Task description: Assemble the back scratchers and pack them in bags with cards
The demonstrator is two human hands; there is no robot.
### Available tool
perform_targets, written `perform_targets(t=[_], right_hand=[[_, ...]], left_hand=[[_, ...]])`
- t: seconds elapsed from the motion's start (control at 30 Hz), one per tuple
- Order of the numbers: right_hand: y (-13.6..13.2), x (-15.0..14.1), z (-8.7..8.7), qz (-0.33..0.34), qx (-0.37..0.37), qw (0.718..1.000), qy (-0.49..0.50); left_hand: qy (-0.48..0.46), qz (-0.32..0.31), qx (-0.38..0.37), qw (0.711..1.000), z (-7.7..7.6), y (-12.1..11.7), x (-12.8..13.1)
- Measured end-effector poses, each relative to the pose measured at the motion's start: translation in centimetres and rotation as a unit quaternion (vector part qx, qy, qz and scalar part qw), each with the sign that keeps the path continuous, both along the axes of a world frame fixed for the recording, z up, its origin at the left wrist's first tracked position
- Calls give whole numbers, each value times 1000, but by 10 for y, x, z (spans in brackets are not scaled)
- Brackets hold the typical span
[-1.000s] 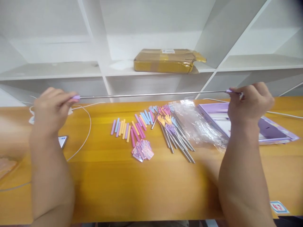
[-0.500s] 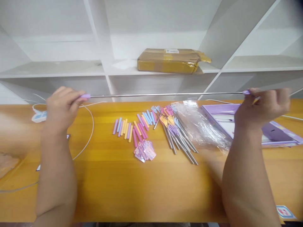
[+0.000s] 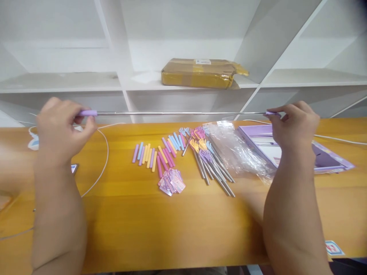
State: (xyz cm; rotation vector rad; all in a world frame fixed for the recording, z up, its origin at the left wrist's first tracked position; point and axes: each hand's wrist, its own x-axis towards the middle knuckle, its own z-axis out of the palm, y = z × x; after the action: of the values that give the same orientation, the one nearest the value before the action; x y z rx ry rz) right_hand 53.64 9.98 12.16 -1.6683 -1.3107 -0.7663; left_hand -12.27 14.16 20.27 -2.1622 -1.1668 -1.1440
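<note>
A long thin metal telescopic rod (image 3: 180, 113) stretches level above the wooden table (image 3: 183, 221). My left hand (image 3: 59, 131) is closed round its purple handle at the left end. My right hand (image 3: 295, 124) pinches the purple tip at the right end. Below the rod lie several pastel-coloured sleeves (image 3: 155, 152), a bunch of collapsed metal rods with small coloured hand-shaped heads (image 3: 208, 160), and a little pile of pink tags (image 3: 171, 183).
A crumpled clear plastic bag (image 3: 239, 151) and an open purple box (image 3: 298, 151) lie at the right. A white cable (image 3: 100, 168) loops at the left. A brown parcel (image 3: 200, 72) rests on the white shelf behind.
The rod's span has shortened a little: my right hand has come inward to the left, and my left hand has shifted left and slightly lower. The view has swung a bit.
</note>
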Motion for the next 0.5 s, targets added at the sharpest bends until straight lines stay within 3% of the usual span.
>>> perform_targets(t=[0.17,0.5], right_hand=[[-12,-3,3,49,20,999,-5],[-21,-2,21,7,41,999,-21]], left_hand=[[-26,33,3,999,2,-4,1],[8,24,15,1000,6,-13,-8]])
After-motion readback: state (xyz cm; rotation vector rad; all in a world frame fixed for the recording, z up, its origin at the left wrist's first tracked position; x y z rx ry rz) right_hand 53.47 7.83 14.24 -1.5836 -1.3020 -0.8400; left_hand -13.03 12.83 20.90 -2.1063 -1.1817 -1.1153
